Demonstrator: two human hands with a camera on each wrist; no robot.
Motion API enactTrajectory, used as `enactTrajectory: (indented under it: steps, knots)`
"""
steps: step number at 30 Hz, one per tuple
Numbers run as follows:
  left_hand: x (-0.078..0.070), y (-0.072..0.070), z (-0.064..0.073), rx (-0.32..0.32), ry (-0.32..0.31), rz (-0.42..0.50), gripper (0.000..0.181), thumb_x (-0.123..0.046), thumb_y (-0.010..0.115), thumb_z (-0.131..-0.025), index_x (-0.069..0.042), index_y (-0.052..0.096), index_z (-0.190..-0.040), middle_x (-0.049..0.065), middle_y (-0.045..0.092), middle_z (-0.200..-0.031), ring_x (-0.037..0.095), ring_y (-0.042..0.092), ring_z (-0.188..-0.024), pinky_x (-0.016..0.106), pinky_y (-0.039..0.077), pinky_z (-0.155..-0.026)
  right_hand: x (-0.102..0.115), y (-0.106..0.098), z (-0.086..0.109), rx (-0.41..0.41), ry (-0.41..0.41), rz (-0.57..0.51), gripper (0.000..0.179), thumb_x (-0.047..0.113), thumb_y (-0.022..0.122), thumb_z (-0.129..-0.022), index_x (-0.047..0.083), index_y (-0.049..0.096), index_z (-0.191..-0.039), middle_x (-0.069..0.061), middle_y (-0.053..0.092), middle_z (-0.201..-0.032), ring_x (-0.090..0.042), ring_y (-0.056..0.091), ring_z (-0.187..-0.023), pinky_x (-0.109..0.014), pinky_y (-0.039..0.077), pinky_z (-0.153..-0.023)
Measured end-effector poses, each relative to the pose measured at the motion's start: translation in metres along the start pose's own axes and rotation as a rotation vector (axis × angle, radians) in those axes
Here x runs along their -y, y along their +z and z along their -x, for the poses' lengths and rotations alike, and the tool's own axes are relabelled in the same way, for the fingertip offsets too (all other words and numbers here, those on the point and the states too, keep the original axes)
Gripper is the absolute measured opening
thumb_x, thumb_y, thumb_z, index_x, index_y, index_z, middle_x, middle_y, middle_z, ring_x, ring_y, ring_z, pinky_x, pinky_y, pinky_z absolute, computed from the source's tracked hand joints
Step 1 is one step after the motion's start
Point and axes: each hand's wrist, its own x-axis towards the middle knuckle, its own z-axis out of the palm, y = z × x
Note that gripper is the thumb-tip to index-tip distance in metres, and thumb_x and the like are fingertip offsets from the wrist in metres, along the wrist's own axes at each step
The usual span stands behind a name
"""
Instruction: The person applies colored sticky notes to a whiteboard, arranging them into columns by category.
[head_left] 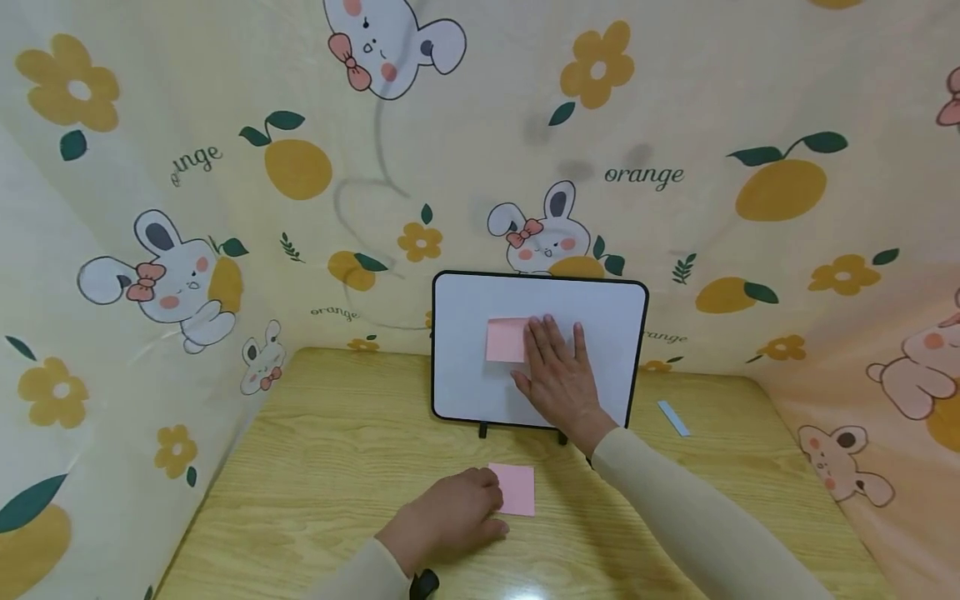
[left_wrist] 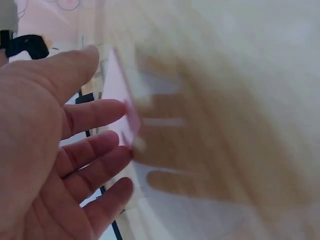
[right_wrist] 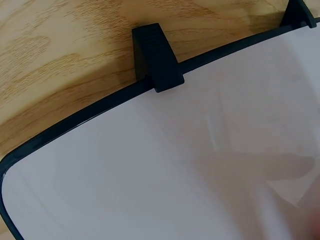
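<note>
A pink sticky note point(head_left: 506, 340) lies on a small black-framed whiteboard point(head_left: 465, 383) that stands tilted on the table. My right hand point(head_left: 561, 375) touches the note's right side with fingers straight and spread over the board. On the table in front of the board is a second pink square point(head_left: 517, 490), like a sticky note pad. My left hand point(head_left: 457, 508) is at its left edge, fingers loosely bent, fingertips right at the pink paper point(left_wrist: 116, 82) in the left wrist view. The right wrist view shows mostly the board's white surface point(right_wrist: 100, 170); only a blurred bit of hand appears there.
Black feet point(right_wrist: 159, 57) hold the board's lower edge on the wooden table point(head_left: 337, 433). A light blue strip point(head_left: 673, 418) lies to the right of the board. A patterned cloth point(head_left: 465, 150) with rabbits and oranges closes off the back and sides.
</note>
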Motion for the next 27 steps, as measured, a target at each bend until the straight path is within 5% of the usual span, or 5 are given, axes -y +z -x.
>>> enactTrajectory:
  steps: [6,12,14,20,27]
  knots:
    - [0.01,-0.011,-0.018,-0.102,-0.041,-0.063,0.023,-0.029,0.061,-0.108,-0.014,0.076,-0.115,-0.004,0.073,-0.112,0.012,0.069,-0.107,0.027,0.059,-0.095,0.001,0.0,0.001,0.006,-0.006,-0.001,0.085,0.055,0.045,-0.109,0.005,0.014,-0.169,-0.01,0.001,-0.179,-0.029,-0.005,-0.166,-0.063,-0.003,-0.132]
    - [0.036,-0.053,-0.041,-0.321,-0.159,-0.303,0.038,-0.024,0.061,-0.108,-0.002,0.067,-0.139,0.011,0.069,-0.14,0.025,0.063,-0.135,0.036,0.05,-0.116,0.002,-0.001,0.0,0.016,-0.004,0.021,0.087,0.055,0.048,-0.108,0.004,0.014,-0.169,-0.011,-0.001,-0.179,-0.03,-0.004,-0.166,-0.063,-0.002,-0.132]
    - [0.044,-0.071,-0.05,-0.361,-0.188,-0.315,0.047,-0.028,0.06,-0.109,-0.002,0.059,-0.148,0.013,0.06,-0.152,0.029,0.054,-0.145,0.042,0.043,-0.123,0.002,0.0,0.0,0.026,-0.002,0.033,0.088,0.056,0.048,-0.108,0.003,0.013,-0.169,-0.011,0.0,-0.179,-0.03,-0.005,-0.166,-0.063,-0.002,-0.132]
    - [0.055,-0.104,-0.074,-0.304,-0.179,-0.274,0.075,-0.053,0.04,-0.112,-0.004,0.027,-0.167,0.013,0.023,-0.175,0.03,0.016,-0.164,0.049,0.016,-0.135,0.001,-0.002,0.001,0.05,-0.008,0.043,0.09,0.059,0.046,-0.107,0.004,0.011,-0.169,-0.011,-0.002,-0.179,-0.031,-0.007,-0.166,-0.065,-0.003,-0.132]
    - [0.057,-0.107,-0.097,-0.221,-0.189,-0.267,0.094,-0.075,0.023,-0.105,-0.011,-0.002,-0.17,0.006,-0.008,-0.178,0.023,-0.008,-0.165,0.048,-0.003,-0.135,0.0,-0.002,0.002,0.06,-0.017,0.072,0.093,0.061,0.045,-0.106,0.004,0.008,-0.169,-0.012,-0.007,-0.179,-0.031,-0.009,-0.165,-0.062,-0.003,-0.132]
